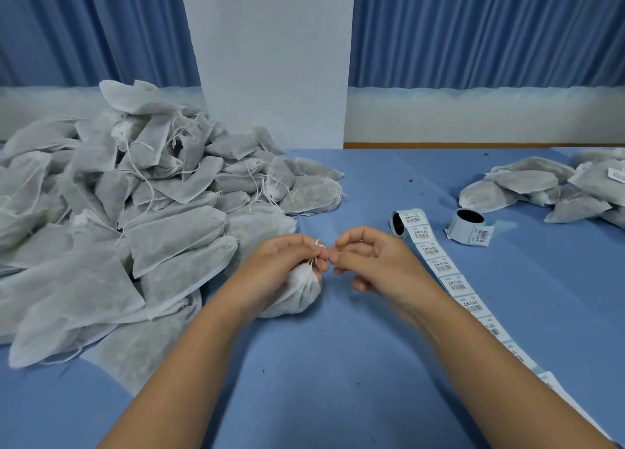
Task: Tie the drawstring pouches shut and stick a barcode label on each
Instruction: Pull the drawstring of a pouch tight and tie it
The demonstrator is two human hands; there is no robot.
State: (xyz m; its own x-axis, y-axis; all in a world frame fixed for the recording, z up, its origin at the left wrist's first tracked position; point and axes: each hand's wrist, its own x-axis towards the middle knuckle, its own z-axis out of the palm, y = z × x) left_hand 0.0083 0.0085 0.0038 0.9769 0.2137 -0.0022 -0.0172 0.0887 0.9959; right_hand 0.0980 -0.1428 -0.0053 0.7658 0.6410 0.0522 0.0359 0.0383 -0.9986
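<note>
Pouch point(299, 291), white non-woven, sits approx. mid-desk, its bottom resting on the blue desk point(338, 374) surface, neck gathered tight and pointing up. Drawstring point(318, 244) comes out of the neck as a small white loop at the fingertips. L hand point(282, 261) grips the pouch round the gathered neck, fingers curled, tips pinching the string. R hand point(370, 262) is just beside it, fingers curled, thumb & forefinger tips meeting the L fingertips at the string; can't tell if it actually pinches the string. Just R of the R hand a label strip point(449, 281) w/ printed barcodes lies flat, running from a roll point(400, 223) lying on its side, past the R forearm, toward the desk's near R corner. A 2nd roll point(468, 227) stands a bit further R, core opening up, one label end sticking out. Along the L edge, from far side to near side, a big heap of pouches point(135, 212), filled, many w/ loose strings; its nearest bags lie just beside the L hand. Toward the far R corner a smaller pile point(541, 186), at least one bag showing a label. Behind the desk: white pillar point(270, 59), blue curtains point(490, 29) either side.
</note>
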